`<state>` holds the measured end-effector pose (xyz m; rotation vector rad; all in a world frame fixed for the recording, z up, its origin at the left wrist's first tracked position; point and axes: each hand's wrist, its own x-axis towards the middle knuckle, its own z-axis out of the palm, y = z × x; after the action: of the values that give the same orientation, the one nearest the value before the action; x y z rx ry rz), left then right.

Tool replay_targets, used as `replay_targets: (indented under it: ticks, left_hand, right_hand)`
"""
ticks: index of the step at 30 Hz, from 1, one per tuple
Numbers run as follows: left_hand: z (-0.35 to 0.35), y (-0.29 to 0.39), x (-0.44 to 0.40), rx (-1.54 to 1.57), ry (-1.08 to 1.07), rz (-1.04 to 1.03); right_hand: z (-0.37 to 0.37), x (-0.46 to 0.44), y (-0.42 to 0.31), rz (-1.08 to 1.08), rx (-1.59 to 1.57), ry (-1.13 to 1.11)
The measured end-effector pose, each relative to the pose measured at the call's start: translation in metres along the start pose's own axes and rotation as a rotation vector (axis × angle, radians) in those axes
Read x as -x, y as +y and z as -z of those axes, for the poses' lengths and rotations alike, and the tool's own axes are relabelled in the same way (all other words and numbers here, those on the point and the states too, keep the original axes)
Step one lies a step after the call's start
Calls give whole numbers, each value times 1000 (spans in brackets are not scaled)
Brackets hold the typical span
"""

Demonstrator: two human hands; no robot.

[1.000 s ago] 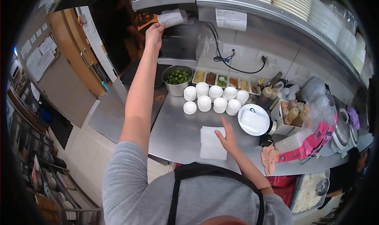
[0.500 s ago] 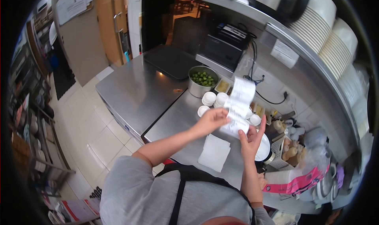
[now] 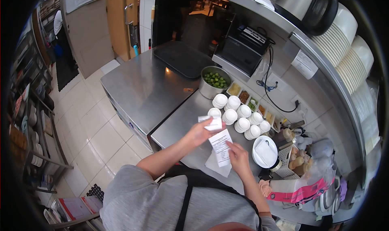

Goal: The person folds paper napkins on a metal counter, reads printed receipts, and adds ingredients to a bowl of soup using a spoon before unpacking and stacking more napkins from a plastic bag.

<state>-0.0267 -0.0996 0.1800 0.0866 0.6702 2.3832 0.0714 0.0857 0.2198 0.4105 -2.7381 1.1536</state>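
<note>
My left hand (image 3: 200, 132) is closed on a white paper slip (image 3: 211, 123) near the front of the steel counter. Just to its right, my right hand (image 3: 238, 155) pinches the edge of a printed receipt (image 3: 221, 146). Under the receipt lie white paper sheets (image 3: 219, 166) on the counter. Stacks of small white dishes (image 3: 242, 125) stand beyond both hands. A white plate (image 3: 264, 151) with a folded white item on it is right of my right hand.
A metal pot (image 3: 211, 89) of green fruit stands behind the dishes, beside condiment trays (image 3: 244, 96). A black tray (image 3: 182, 59) lies at the back left. A black printer (image 3: 243, 48) sits behind. Bottles in a white basket (image 3: 286, 161) and a pink package (image 3: 302, 194) are at the right.
The long paper strip held between both hands now shows as two separate pieces, one in each hand. Both hands are lower and nearer the body. The view has shifted slightly.
</note>
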Motion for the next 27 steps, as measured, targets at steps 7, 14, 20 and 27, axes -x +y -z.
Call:
replay_targets:
  ticks: [7, 14, 20, 27]
  left_hand:
    - [4, 10, 12, -340, 58, -159]
    - [1, -28, 26, -374, 75, -38]
    - [7, -28, 37, -426, 94, -20]
    - [-6, -40, 35, -435, 104, -24]
  right_hand:
    - [75, -52, 12, 424, 200, 569]
    - [191, -108, -3, 397, -281, 1030]
    - [237, -118, 0, 280, -181, 988]
    - [214, -93, -5, 398, 175, 1210]
